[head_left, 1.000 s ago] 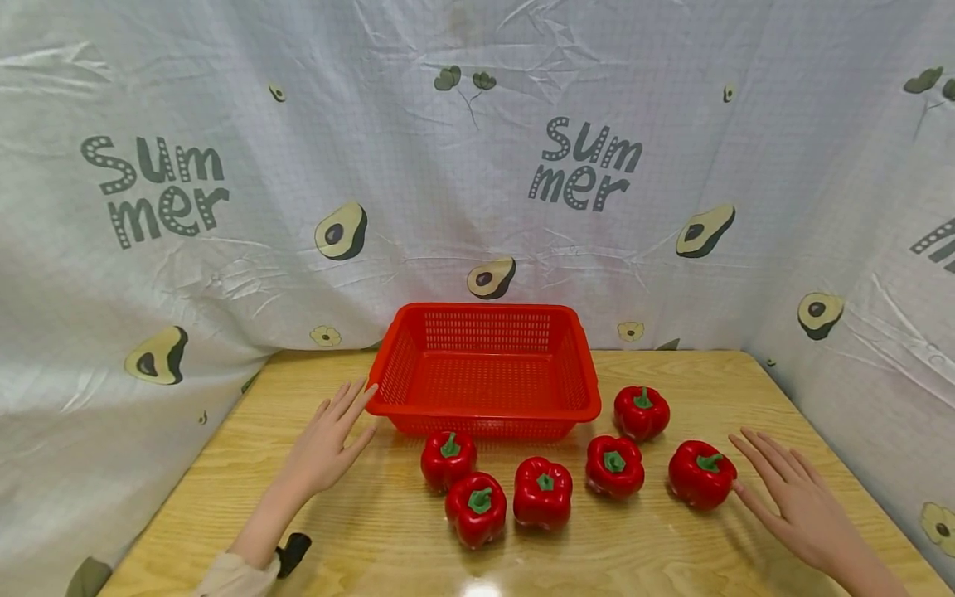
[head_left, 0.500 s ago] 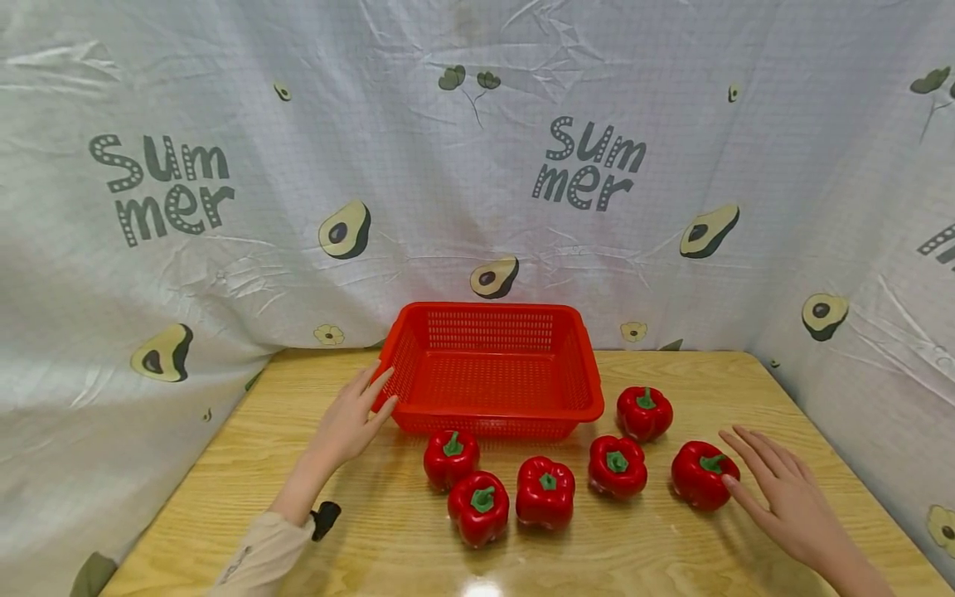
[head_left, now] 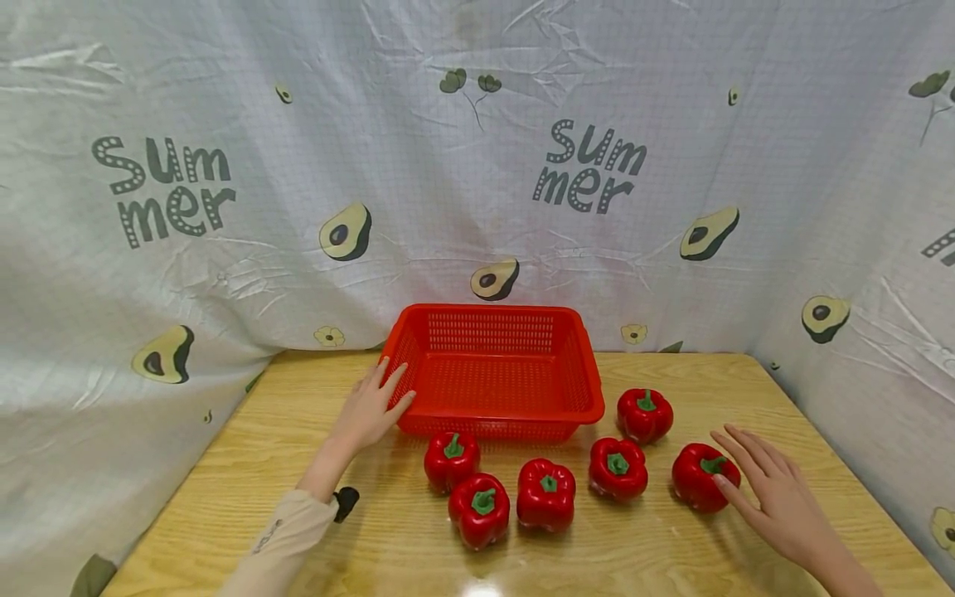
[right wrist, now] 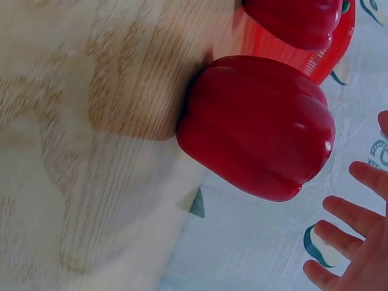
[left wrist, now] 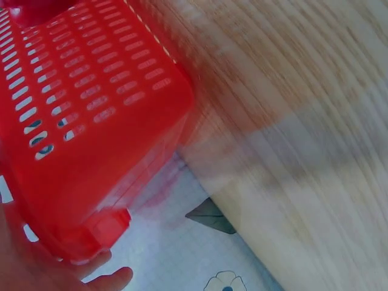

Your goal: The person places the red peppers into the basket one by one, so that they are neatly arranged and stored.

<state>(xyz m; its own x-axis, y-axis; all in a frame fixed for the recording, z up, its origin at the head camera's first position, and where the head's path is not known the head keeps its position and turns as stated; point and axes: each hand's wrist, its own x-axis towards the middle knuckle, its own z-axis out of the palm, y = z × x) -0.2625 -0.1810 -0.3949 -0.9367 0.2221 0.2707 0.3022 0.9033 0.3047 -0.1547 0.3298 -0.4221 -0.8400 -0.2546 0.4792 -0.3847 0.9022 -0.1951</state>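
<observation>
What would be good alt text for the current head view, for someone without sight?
A person's left hand is at the left end of a red plastic basket, and their right hand is beside the rightmost of six red bell peppers on a wooden table. A pale cloth printed with avocados hangs behind.

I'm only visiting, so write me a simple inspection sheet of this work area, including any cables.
Surface: wooden table, light and shiny.
Job's things: red basket; six red peppers on the table, in front of it and to its right.
Clutter: nothing seen.
Hands: left hand at the basket's left side, contact unclear; right hand beside the rightmost pepper, fingers extended.
Cables: nothing seen.
Surroundings: white cloth printed with avocados and "summer".
</observation>
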